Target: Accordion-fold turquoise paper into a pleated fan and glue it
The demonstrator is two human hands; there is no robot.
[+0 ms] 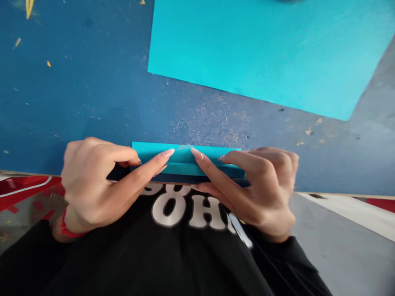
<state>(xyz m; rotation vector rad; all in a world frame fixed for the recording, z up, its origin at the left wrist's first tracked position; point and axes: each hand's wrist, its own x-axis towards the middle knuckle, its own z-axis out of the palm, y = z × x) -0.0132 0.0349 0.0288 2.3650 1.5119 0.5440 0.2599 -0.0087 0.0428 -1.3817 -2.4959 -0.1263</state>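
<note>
A worn blue tabletop [77, 94] runs up to my chest. At its near edge lies a folded strip [185, 161] of turquoise paper, long side toward me. My left hand [92, 185] is closed on the strip's left end, thumb on top and forefinger stretched along the fold. My right hand [262, 189] grips the right end the same way, and the two forefinger tips sit close together near the middle. A red band [66, 228] circles my left wrist. Farther off, well apart, lies a large turquoise sheet [271, 53], and yellow scraps [29, 8] dot the far left corner.
</note>
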